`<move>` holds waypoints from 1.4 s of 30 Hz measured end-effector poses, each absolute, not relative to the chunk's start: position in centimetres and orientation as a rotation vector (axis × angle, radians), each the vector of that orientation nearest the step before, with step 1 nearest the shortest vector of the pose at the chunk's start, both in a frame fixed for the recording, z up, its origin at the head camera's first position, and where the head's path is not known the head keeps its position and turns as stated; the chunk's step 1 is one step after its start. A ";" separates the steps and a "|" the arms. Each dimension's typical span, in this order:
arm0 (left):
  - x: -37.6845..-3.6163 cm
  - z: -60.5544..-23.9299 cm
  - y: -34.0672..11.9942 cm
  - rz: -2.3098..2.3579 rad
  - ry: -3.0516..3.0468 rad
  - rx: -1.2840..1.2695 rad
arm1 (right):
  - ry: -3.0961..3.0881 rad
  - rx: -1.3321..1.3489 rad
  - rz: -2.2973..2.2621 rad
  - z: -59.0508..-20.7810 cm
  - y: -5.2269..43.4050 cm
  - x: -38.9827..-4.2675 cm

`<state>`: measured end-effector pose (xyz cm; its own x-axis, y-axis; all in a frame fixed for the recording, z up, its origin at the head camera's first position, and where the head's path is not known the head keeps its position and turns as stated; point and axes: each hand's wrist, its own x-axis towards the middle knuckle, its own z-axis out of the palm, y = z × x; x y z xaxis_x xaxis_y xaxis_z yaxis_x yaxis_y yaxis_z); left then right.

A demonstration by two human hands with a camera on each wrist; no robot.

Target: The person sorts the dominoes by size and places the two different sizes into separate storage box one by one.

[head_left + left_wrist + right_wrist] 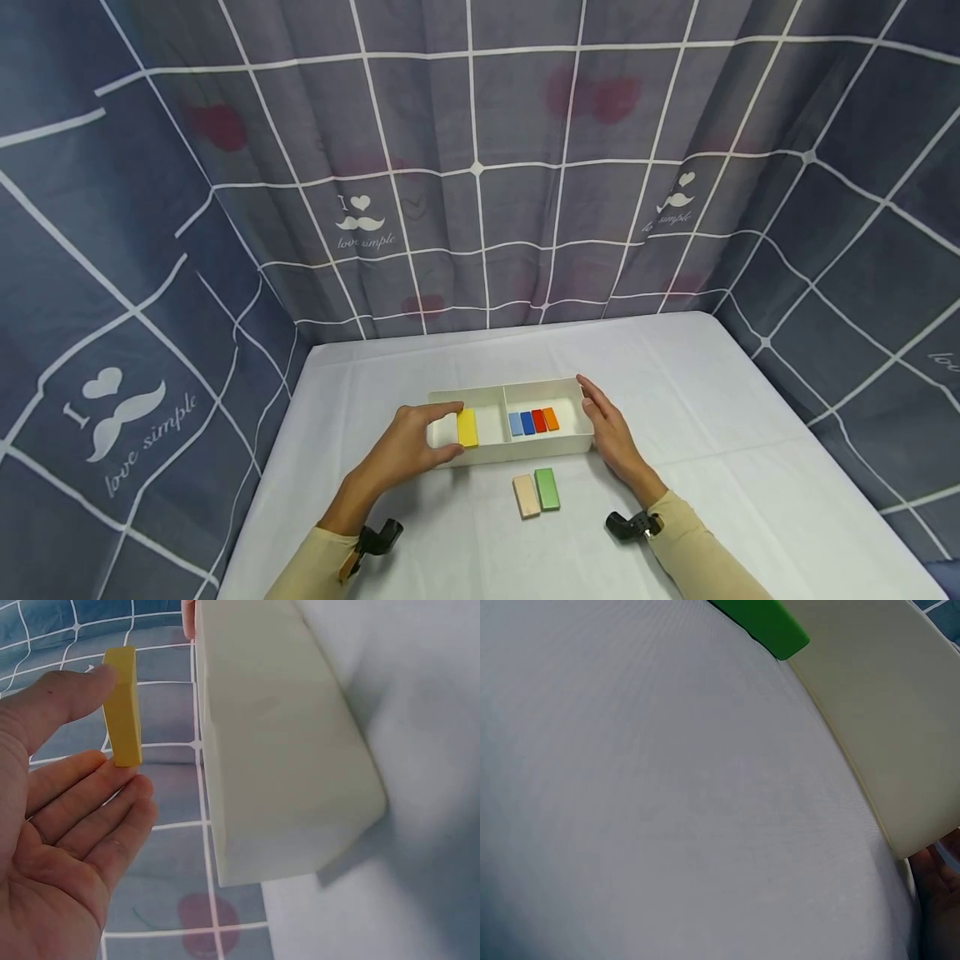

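A white two-part box [504, 452] lies on the table in front of me. My left hand [411, 440] pinches a yellow block [467, 427] between thumb and fingers over its left compartment. The left wrist view shows the yellow block [124, 709] upright, above the box's rim [214, 750]. Small light blue [516, 424], dark blue [528, 423], red [539, 421] and orange [551, 418] blocks stand in a row in the right compartment. My right hand [611, 433] rests against the box's right end, fingers extended; the right wrist view shows only part of it.
On the white tablecloth [450, 533], in front of the box, a beige wooden block [527, 497] and a green block [547, 489] lie side by side. Dark grid-patterned curtains [517, 208] enclose the table at the back and sides.
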<state>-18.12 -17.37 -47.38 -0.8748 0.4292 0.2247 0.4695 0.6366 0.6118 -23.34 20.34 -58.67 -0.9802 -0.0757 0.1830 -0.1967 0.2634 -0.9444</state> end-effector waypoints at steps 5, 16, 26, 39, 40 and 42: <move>-19.3 -47.2 -16.7 -1.075 -2.800 -0.753 | -2.409 0.277 1.848 -58.9 20.5 -23.5; -21.0 -47.3 -15.2 -1.077 -2.878 -0.711 | -2.439 0.264 1.829 -59.0 20.6 -23.5; -22.9 -47.9 -14.2 -1.013 -2.932 -0.770 | -2.409 0.278 1.857 -58.8 20.5 -23.5; -23.7 -49.2 -13.0 -0.962 -2.996 -0.871 | -2.399 0.258 1.871 -58.8 20.6 -23.5; -23.8 -49.4 -12.9 -0.957 -2.996 -0.876 | -2.397 0.256 1.874 -58.8 20.6 -23.5; -23.9 -49.6 -12.7 -0.943 -3.004 -0.878 | -2.396 0.260 1.869 -58.9 20.6 -23.5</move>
<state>-23.94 -12.66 -49.62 -0.8482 0.5284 0.0377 0.4551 0.6904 0.5624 -23.49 20.56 -58.94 -0.9814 -0.0776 0.1758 -0.1894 0.2359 -0.9532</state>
